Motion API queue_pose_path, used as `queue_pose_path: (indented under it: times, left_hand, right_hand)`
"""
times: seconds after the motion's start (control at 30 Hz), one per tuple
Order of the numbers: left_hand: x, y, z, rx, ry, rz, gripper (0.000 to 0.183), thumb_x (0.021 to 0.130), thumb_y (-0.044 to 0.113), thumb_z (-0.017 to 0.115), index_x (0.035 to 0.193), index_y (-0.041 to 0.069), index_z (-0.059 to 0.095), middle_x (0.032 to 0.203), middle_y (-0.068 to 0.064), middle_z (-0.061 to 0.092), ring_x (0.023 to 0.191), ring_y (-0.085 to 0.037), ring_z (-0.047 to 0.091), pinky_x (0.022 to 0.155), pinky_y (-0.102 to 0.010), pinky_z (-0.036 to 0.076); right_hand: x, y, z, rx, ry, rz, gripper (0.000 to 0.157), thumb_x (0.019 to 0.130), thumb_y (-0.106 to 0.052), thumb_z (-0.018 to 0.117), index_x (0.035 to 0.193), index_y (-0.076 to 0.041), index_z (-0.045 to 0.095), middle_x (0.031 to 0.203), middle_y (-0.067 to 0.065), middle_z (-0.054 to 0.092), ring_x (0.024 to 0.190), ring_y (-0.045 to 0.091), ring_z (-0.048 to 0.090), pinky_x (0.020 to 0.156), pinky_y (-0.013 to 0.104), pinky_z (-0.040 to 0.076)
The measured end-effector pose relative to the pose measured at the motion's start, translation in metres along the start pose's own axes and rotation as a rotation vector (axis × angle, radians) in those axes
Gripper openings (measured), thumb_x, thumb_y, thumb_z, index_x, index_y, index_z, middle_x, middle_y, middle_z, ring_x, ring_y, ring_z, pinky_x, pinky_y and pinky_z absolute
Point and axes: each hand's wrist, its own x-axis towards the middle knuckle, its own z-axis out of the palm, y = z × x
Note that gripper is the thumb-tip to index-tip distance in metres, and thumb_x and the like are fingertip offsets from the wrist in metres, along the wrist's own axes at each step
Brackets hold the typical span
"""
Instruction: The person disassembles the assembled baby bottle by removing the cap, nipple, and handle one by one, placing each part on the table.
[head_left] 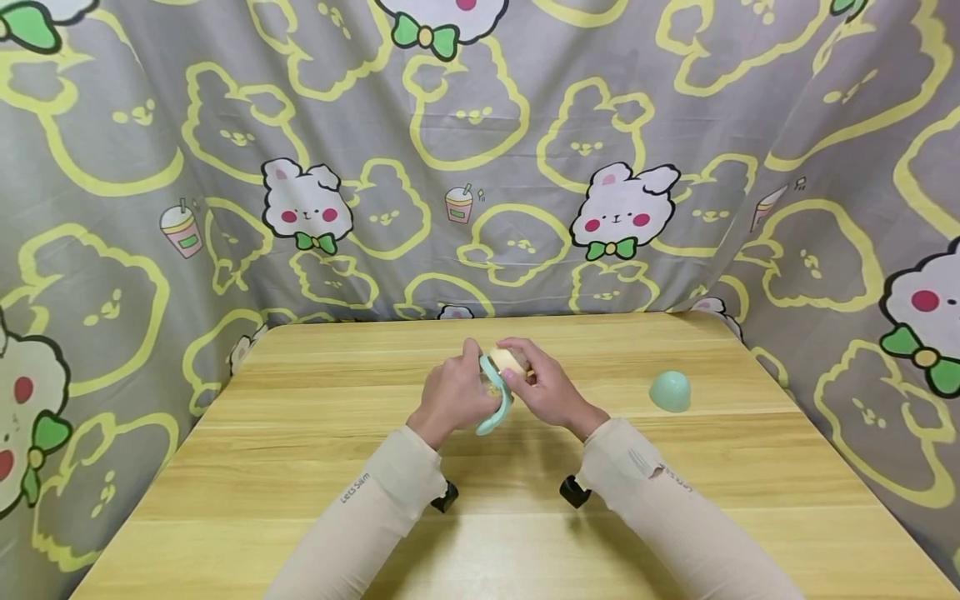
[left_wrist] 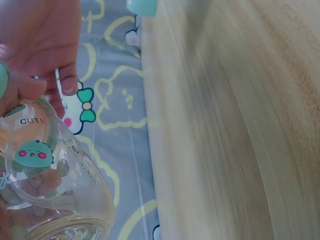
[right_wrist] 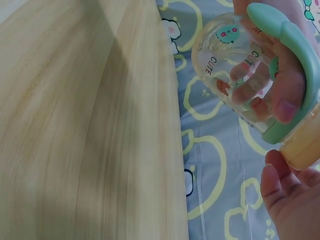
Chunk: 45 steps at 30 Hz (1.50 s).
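Landmark: clear bottle (right_wrist: 225, 57).

1. Curtain (head_left: 382, 125), grey with yellow outlines and white rabbit heads. Hangs beyond the bottle and along both sides of it.
2. Wood-grain surface (head_left: 300, 467). Lies below the bottle, which is held up above it.
3. Pale sleeves (head_left: 352, 508). Run toward the bottle from the near left and near right; lettering on each.
4. Left hand (head_left: 459, 390). Left of the bottle; grips its body, thumb lying beside the mint handle, fingers curled behind. The finger shapes show through the clear wall in the right wrist view.
5. Right hand (head_left: 553, 392). Right of the bottle; thumb and fingers hold the cream ring at the bottle's end.
6. Bottle itself. Located between the two hands, body toward the left hand, ring end toward the right. Prints: small green faces and the word CUTE. Exact tilt cannot be told; the left hand covers most of the body in the head view.
7. Mint dome (head_left: 670, 392). Rests on the surface, well apart from the bottle, to its right.
8. Mint handle (head_left: 492, 421). Curved; sits against the bottle, next to the ring.
9. Cream ring (right_wrist: 302, 145). At one end of the bottle, adjoining the mint part.
10. Black pieces (head_left: 574, 492). At the cuffs, nearer the wearer than the bottle.
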Motion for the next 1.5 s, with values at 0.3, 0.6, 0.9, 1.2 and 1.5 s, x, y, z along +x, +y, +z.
queue_pose_path:
  times: [0.3, 0.6, 0.9, 1.2, 1.5]
  left_hand:
    - [0.0, 0.001, 0.002, 0.002, 0.002, -0.002, 0.046, 0.069, 0.029, 0.073, 0.096, 0.008, 0.042, 0.057, -0.001, 0.047, 0.044, -0.016, 0.044, 0.041, -0.03, 0.035]
    - [0.0, 0.002, 0.003, -0.018, -0.01, -0.004, 0.044, 0.07, 0.027, 0.072, 0.097, 0.008, 0.043, 0.056, 0.0, 0.045, 0.043, -0.014, 0.042, 0.04, -0.029, 0.034]
    - [0.0, 0.002, 0.002, -0.027, -0.017, -0.015, 0.044, 0.07, 0.027, 0.072, 0.097, 0.007, 0.043, 0.057, 0.0, 0.046, 0.044, -0.015, 0.042, 0.041, -0.03, 0.034]
    - [0.001, 0.003, 0.001, -0.037, -0.018, -0.02, 0.044, 0.07, 0.028, 0.07, 0.097, 0.008, 0.042, 0.057, 0.0, 0.046, 0.044, -0.015, 0.042, 0.041, -0.029, 0.034]
    - [0.001, 0.003, 0.0, -0.042, -0.012, -0.018, 0.044, 0.069, 0.029, 0.069, 0.097, 0.008, 0.042, 0.058, 0.0, 0.047, 0.045, -0.015, 0.043, 0.042, -0.029, 0.035]
  right_hand:
    - [0.002, 0.008, 0.004, 0.018, 0.032, 0.013, 0.032, 0.098, -0.015, 0.056, 0.128, -0.008, 0.046, 0.101, 0.013, 0.055, 0.071, 0.017, 0.053, 0.059, 0.031, 0.048]
    - [0.005, 0.003, 0.005, 0.043, 0.026, 0.04, 0.029, 0.098, -0.016, 0.055, 0.123, -0.007, 0.043, 0.102, 0.015, 0.054, 0.072, 0.019, 0.054, 0.06, 0.032, 0.048]
    - [0.006, -0.003, 0.004, 0.052, 0.031, 0.097, 0.039, 0.097, -0.01, 0.054, 0.131, 0.002, 0.037, 0.118, 0.024, 0.051, 0.081, 0.024, 0.057, 0.065, 0.036, 0.049]
    - [0.002, -0.042, -0.005, 0.054, 0.036, 0.084, 0.035, 0.096, -0.005, 0.053, 0.125, 0.008, 0.037, 0.111, 0.025, 0.051, 0.079, 0.022, 0.056, 0.065, 0.033, 0.049]
    - [0.002, -0.042, -0.006, 0.038, 0.036, 0.074, 0.033, 0.095, -0.003, 0.053, 0.123, 0.008, 0.038, 0.107, 0.024, 0.053, 0.078, 0.021, 0.056, 0.064, 0.033, 0.049]
